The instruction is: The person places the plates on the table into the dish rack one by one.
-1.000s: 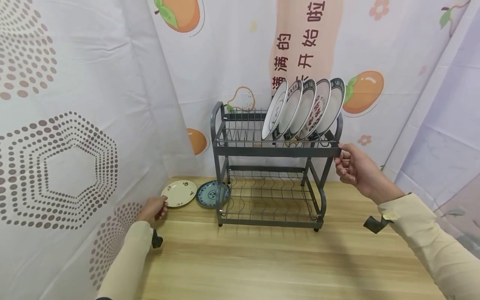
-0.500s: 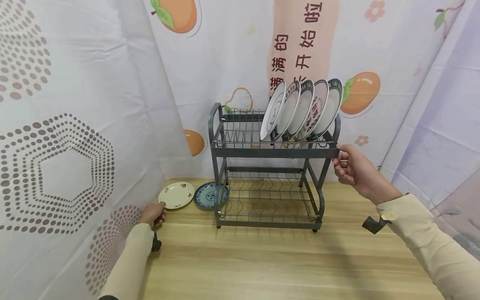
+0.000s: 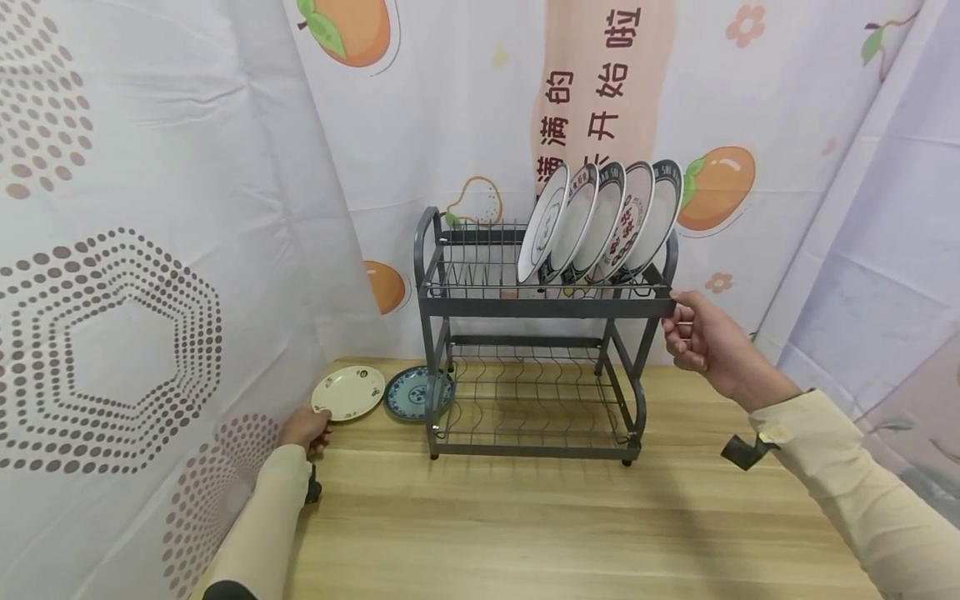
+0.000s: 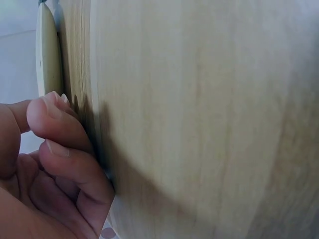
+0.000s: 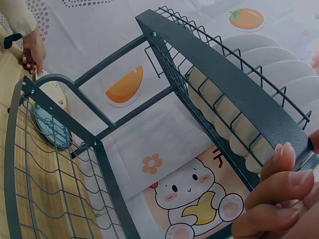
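A cream plate [image 3: 348, 393] with small dark motifs lies on the table at the left. My left hand [image 3: 306, 428] pinches its near-left rim between thumb and index finger; in the left wrist view the plate [image 4: 47, 55] shows edge-on beyond the curled fingers. In the middle stands a dark grey two-tier dish rack [image 3: 547, 307]. My right hand [image 3: 708, 342] grips the upper tier's front right corner, with the thumb on top and fingers curled below. Several white plates [image 3: 596, 225] with printed rims stand tilted in the right half of that tier.
A blue patterned plate [image 3: 411, 392] lies between the cream plate and the rack, partly behind the rack's left leg. The rack's lower tier [image 3: 536, 392] is bare wire. Printed curtains [image 3: 450, 100] hang behind and at both sides of the wooden table [image 3: 480, 525].
The head view has drifted slightly, so the scene sits a little lower and further left. Both hands keep their holds on the cream plate and the rack corner.
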The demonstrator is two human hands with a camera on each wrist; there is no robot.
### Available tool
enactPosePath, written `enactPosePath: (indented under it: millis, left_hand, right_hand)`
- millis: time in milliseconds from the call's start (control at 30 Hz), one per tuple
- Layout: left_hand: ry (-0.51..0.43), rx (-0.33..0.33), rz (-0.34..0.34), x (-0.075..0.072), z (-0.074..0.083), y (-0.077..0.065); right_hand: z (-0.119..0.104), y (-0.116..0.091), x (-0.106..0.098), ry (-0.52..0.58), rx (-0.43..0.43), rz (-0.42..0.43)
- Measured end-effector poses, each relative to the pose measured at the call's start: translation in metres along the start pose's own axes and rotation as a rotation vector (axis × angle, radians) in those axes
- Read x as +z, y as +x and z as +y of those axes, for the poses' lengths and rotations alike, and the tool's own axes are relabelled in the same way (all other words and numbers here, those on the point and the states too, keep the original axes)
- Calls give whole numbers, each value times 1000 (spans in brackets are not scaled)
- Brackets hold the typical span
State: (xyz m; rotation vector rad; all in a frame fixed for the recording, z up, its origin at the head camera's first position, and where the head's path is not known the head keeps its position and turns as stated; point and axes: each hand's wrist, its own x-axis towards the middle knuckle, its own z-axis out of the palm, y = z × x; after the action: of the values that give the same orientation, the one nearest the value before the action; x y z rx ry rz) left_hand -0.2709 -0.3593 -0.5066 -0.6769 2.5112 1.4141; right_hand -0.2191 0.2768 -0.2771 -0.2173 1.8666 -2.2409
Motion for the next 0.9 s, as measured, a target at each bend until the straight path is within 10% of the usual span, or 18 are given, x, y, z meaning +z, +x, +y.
enactPosePath:
  millis: [900]
  left_hand:
    - [-272,117,6,-10,-9,-24]
  right_hand:
    - [0,0,-1,-38,-20,0]
